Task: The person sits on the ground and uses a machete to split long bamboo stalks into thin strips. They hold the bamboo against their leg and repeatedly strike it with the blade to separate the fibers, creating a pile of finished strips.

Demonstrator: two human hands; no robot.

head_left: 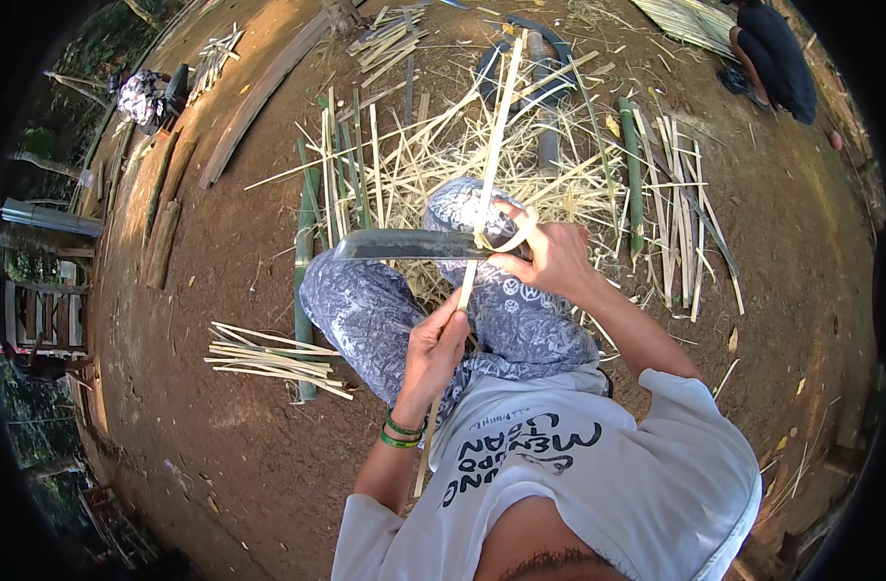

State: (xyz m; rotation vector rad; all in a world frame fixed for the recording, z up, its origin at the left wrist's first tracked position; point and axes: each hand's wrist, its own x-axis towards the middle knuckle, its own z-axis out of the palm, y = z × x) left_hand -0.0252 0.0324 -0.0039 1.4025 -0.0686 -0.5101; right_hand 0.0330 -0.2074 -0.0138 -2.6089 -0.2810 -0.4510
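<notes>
A long pale bamboo strip (502, 116) runs from below my chest, up between my knees and away over the shavings. My left hand (435, 351), with green bands at its wrist, is closed around its near part. My right hand (556, 258) grips a machete (404, 244), whose handle is mostly hidden in the fingers. The broad dark blade points left and lies across the strip, just beyond my left hand. A thin curled shaving (523, 235) loops up where blade and strip meet, beside my right fingers.
Beyond my knees spreads a heap of bamboo shavings (549, 198). Cut strips (274, 360) lie at left, more strips (677, 218) at right. Green bamboo poles (631, 174) flank the heap. One person (774, 58) is at far right, another (151, 100) at far left. A long plank (259, 107) lies far left.
</notes>
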